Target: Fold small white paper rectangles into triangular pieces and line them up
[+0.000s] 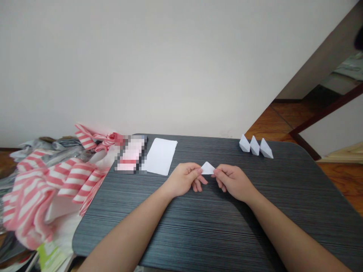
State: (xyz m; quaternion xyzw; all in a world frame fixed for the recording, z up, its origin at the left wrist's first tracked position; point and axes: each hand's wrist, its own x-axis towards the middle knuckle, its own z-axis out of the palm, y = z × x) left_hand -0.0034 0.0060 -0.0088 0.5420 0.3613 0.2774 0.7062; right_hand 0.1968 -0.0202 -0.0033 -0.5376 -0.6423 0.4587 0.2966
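Dark tabletop below, left hand and right hand pinch one folded paper triangle.

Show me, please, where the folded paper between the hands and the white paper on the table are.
Folded paper (208, 169): head view, on its exposed middle.
White paper (160, 156): head view, on the middle of its top face.

Folded white paper: lower corners hidden behind left hand and right hand, exact fold can't tell. Pixelated object unreadable (mosaic blur, no telling what it is). Striped pink cloth cut off at left edge; dark blur cut off at right edge.
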